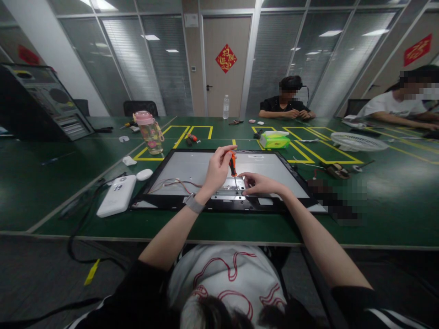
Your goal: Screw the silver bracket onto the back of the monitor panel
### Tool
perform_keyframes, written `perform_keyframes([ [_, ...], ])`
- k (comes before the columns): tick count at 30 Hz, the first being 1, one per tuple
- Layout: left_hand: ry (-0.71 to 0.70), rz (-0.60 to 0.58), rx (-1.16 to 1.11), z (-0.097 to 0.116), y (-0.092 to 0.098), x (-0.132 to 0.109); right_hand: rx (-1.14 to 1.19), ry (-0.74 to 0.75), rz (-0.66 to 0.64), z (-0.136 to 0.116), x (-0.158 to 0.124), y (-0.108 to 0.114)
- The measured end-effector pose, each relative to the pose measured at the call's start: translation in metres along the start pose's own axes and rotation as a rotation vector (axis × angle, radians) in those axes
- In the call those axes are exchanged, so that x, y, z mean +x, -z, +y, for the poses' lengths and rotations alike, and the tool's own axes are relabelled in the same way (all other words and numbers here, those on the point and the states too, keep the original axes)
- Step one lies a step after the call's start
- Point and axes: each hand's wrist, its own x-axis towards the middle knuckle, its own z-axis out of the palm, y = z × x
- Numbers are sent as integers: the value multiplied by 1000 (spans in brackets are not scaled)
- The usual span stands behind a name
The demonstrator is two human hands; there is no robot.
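Observation:
A flat display panel (171, 169) with a black frame lies on the green table. On its near middle part sits a metal bracket (228, 197). My left hand (219, 168) is wrapped round the handle of an orange and black screwdriver (233, 165), which stands nearly upright with its tip down at the bracket. My right hand (261, 183) rests at the bracket's right side, its thumb and fingers curled near the screwdriver's shaft; whether it pinches anything is too small to tell. Thin wires (178, 182) run across the panel to the left of the bracket.
To the left are a white power bank (117, 196), a white mouse (144, 174), a pink-lidded bottle (149, 132) and a computer case (44, 103). Behind the panel lies a green tissue pack (275, 140). A white fan grille (358, 141) lies right. Two people sit across the table.

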Motion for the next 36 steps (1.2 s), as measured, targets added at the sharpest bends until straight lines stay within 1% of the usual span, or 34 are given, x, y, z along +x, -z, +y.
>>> perform_keyframes([
  [4, -11, -17, -32, -1, -4, -2, -6, 8, 1, 2, 0, 1],
  [9, -36, 21, 12, 4, -7, -5, -20, 9, 1, 3, 0, 1],
  [14, 6, -47, -79, 4, -7, -5, -29, 20, 14, 5, 0, 1],
  [20, -35, 37, 6, 3, -9, -6, -31, 15, 5, 2, 0, 2],
  [26, 30, 4, -113, -4, -8, -4, -42, 10, 17, 4, -1, 1],
  [32, -18, 22, -11, -2, -7, -4, -31, 25, 12, 5, 0, 1],
  [36, -19, 15, -21, -6, -7, -3, -33, 6, 3, 3, -1, 1],
])
